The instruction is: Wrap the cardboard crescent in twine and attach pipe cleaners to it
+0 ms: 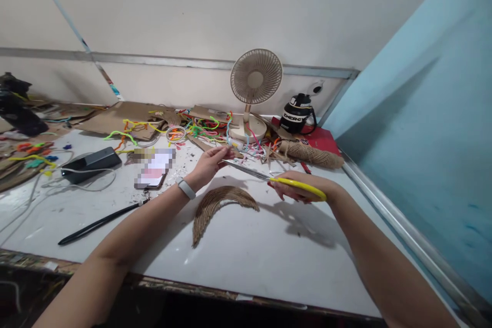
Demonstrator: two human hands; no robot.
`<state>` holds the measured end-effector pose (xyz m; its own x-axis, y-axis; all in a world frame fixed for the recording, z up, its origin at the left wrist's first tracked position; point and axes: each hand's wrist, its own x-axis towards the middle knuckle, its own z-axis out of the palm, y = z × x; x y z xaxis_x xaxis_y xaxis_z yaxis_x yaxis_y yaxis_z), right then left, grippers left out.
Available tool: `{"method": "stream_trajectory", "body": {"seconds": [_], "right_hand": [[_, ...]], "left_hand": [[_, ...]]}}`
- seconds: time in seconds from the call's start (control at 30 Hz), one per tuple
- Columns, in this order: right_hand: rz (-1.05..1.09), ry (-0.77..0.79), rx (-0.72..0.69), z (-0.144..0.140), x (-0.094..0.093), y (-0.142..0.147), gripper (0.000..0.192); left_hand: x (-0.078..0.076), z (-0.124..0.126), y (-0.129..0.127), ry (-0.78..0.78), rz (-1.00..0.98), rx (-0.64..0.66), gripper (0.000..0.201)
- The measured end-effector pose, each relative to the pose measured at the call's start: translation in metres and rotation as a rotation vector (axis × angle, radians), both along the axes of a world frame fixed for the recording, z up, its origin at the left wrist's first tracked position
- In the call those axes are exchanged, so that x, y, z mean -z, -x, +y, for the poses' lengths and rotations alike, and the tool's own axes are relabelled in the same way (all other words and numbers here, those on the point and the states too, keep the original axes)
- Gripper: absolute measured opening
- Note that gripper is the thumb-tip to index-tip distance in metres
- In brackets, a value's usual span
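My right hand (294,188) is wrapped round the yellow handles of a pair of scissors (300,185), whose long metal blades point left. The blade tips reach the fingers of my left hand (212,162), which are pinched together above the table. What those fingers hold, if anything, is too small to make out. Below and between my hands, a brown crescent (219,204) that looks made of rows of twine lies flat on the white table. Neither hand touches it.
A desk fan (256,79) stands at the back among tangled coloured pipe cleaners (209,125) and cardboard (119,117). Right of it are a black flask (295,114) and a twine roll (313,155). A phone (157,168) with a black strap and a dark box (92,164) lie left.
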<state>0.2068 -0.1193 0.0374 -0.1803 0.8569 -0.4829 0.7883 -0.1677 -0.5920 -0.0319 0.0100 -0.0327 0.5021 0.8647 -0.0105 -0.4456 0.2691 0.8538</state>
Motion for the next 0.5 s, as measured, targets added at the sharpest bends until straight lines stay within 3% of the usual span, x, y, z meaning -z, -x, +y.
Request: {"method": "stream_trajectory", "body": {"seconds": [0.07,0.13,0.27,0.4,0.5], "right_hand": [[-0.109,0.010,-0.033,0.006,0.004,-0.009,0.053],[-0.327,-0.115,-0.068,0.014,0.012,-0.016,0.053],[-0.702,-0.276,0.024,0.026,0.034,-0.021,0.053],[-0.759,-0.326,0.104,0.031,0.047,-0.027,0.049],[-0.637,-0.401,0.139,0.034,0.052,-0.037,0.050]], "left_hand": [[-0.005,0.004,0.004,0.022,-0.059,-0.048,0.027],[-0.011,0.003,0.007,0.001,-0.080,-0.058,0.025],[-0.022,-0.008,0.007,-0.087,-0.094,-0.012,0.026],[-0.028,-0.022,0.006,-0.142,-0.091,0.103,0.025],[-0.032,-0.034,0.007,-0.136,-0.064,0.195,0.020]]}}
